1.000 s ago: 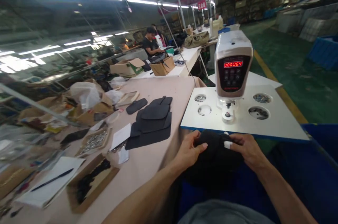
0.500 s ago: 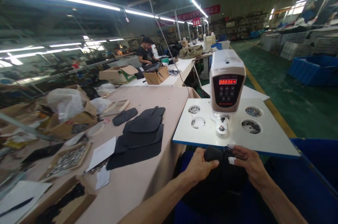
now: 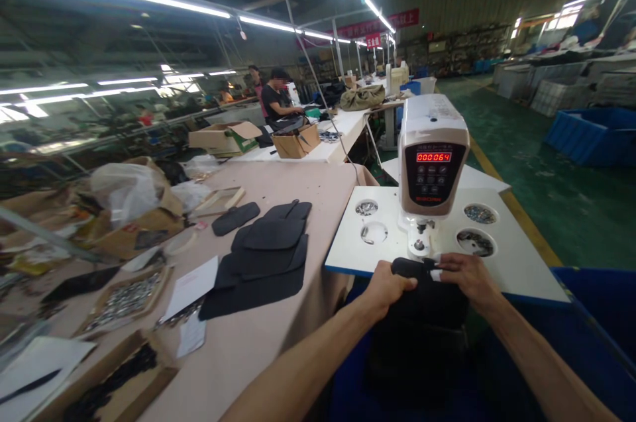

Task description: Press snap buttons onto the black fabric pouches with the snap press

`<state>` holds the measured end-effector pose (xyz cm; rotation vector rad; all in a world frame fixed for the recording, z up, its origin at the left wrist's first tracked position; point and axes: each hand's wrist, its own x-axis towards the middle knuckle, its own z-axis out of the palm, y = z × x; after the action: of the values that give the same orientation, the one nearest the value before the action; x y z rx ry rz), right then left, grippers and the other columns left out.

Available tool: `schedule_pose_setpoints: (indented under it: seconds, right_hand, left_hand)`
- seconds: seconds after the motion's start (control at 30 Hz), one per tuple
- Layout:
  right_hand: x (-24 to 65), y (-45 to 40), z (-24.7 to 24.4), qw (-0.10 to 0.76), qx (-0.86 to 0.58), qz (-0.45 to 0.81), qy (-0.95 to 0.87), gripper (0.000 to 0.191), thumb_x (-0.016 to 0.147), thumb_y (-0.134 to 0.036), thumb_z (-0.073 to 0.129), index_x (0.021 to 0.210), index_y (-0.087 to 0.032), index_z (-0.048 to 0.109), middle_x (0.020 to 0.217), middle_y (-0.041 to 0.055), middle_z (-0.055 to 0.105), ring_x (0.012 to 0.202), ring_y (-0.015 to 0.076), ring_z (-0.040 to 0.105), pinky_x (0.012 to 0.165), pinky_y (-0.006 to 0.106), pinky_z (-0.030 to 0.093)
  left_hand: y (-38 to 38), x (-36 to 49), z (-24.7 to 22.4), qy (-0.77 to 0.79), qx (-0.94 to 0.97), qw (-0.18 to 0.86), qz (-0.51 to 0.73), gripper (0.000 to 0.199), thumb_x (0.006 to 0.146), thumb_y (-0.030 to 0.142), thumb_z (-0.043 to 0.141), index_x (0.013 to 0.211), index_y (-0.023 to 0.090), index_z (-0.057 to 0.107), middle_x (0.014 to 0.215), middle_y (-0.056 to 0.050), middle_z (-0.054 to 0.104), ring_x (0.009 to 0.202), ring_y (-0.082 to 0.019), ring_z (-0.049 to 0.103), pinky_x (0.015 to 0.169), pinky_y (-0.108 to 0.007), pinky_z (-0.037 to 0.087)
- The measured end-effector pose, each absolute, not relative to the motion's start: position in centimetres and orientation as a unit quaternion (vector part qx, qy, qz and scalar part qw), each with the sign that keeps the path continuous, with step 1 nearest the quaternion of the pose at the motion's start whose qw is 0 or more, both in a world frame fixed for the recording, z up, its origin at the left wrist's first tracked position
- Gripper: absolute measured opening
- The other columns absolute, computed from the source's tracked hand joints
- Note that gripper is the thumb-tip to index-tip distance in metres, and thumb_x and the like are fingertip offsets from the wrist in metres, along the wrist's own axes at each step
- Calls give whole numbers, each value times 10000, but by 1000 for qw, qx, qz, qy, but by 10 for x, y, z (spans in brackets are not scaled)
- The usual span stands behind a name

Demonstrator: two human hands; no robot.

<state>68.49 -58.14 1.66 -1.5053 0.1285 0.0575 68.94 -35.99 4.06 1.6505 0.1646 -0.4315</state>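
A black fabric piece (image 3: 422,296) hangs between my two hands at the front edge of the white machine table. My left hand (image 3: 390,286) grips its left side, thumb on top. My right hand (image 3: 464,278), with white wraps on its fingertips, pinches its upper right edge. Just beyond the piece stands a white press machine (image 3: 433,157) with a red digit display. Its small round die (image 3: 419,245) is close to the fabric's top edge. Round cups with small metal parts (image 3: 476,242) are set in the table (image 3: 342,243).
On the cloth-covered table (image 3: 278,356) at left lie stacked black pieces (image 3: 268,243), a box of metal parts (image 3: 124,299), papers (image 3: 191,286) and cartons (image 3: 295,142). A person (image 3: 278,101) works farther back. Blue bins (image 3: 593,134) stand at right.
Both hands have moved forward with the black piece, bringing it from before the table's edge up close to the machine's die. A second person has come into view behind the first.
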Motion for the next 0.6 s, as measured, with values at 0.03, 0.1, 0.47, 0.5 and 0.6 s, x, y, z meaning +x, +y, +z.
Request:
schedule_pose_setpoints:
  seconds: [0.03,0.1,0.47,0.5,0.6]
  right_hand:
    - [696,-584,18,708,-704,13,55,451,507,-337,944,900,-161,809,950,141,793,907,357,744,778,408,585]
    - [719,-590,21,672,-738,-14,55,407,528,-347,910,875,-161,805,899,123,792,864,332,741,741,382,570]
    - [766,-581,35,635,-765,-32,103,198,520,-342,804,584,-176,716,577,24,672,618,232,635,527,303,426]
    - [766,-580,36,638,-763,-30,100,183,520,-342,794,553,-188,700,578,24,676,637,239,643,532,302,436]
    - [766,-579,39,646,-757,-26,91,127,520,-321,756,509,-213,691,632,42,715,716,257,668,578,308,480]
  left_hand:
    - [-363,700,41,77,729,653,-190,285,582,199,857,816,144,704,795,-49,727,666,-178,655,559,-254,499]
    - [-368,722,42,79,738,647,-174,326,583,196,855,863,139,699,832,-55,740,695,-189,678,573,-258,516]
    - [-375,782,26,122,762,621,-138,494,560,162,864,1010,123,666,852,-69,749,757,-233,710,597,-288,538]
    - [-375,783,25,125,763,619,-141,459,563,157,859,983,127,675,836,-64,748,752,-232,709,596,-288,537]
    - [-375,785,25,136,766,611,-147,391,563,142,843,925,132,694,796,-53,745,740,-235,709,596,-295,540]
